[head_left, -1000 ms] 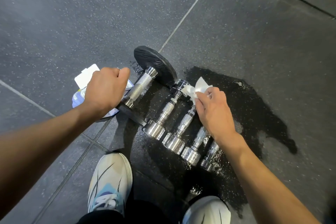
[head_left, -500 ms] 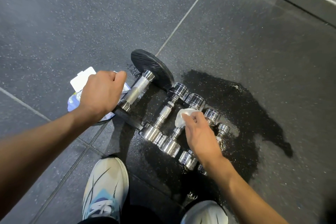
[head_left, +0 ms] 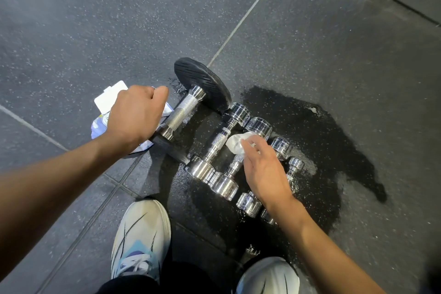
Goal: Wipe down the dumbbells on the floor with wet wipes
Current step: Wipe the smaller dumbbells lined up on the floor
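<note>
Four shiny chrome dumbbells (head_left: 216, 144) side by side; right hand (head_left: 265, 172) pinches wipe (head_left: 235, 144).

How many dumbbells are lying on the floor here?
5. A big black-plated dumbbell beside the left hand, then four chrome ones to its right: the first, the second under the wipe, the third and the fourth partly hidden by the right hand.

The left hand (head_left: 133, 114) hides most of the wipes pack (head_left: 108, 100).

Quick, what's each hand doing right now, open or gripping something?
Left hand: curled, seemingly gripping the near plate of the large dumbbell.
Right hand: pinching a white wipe against a chrome dumbbell.
</note>
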Demonstrator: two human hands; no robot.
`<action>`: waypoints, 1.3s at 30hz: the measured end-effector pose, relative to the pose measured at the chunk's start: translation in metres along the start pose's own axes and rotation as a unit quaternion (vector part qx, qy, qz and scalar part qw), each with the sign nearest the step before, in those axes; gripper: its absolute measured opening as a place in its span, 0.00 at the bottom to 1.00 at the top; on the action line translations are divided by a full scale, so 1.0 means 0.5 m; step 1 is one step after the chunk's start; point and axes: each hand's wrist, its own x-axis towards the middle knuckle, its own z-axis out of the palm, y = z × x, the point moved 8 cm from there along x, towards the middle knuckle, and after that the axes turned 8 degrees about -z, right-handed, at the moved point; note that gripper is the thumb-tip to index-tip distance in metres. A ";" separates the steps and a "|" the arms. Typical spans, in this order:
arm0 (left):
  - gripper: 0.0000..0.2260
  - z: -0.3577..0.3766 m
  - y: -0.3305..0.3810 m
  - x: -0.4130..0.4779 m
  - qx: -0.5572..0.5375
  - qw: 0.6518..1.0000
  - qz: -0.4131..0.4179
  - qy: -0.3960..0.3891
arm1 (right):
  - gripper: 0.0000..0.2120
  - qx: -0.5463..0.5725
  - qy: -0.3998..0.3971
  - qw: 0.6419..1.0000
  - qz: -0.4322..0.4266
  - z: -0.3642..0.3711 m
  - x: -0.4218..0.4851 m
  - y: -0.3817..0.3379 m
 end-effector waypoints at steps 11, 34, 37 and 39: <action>0.20 0.003 0.002 -0.001 0.000 1.000 0.001 -0.004 | 0.25 -0.044 -0.060 0.997 -0.017 0.015 -0.020 0.001; 0.20 0.000 -0.003 0.001 -0.012 1.000 -0.007 -0.003 | 0.10 0.078 -0.132 0.988 -0.004 -0.017 -0.064 -0.099; 0.20 0.000 -0.005 0.001 -0.015 1.000 -0.009 -0.001 | 0.10 0.076 -0.132 0.988 0.024 -0.028 -0.073 -0.082; 0.20 -0.001 -0.006 0.002 -0.018 1.000 -0.008 -0.001 | 0.12 0.035 -0.125 0.991 0.016 -0.027 -0.085 -0.073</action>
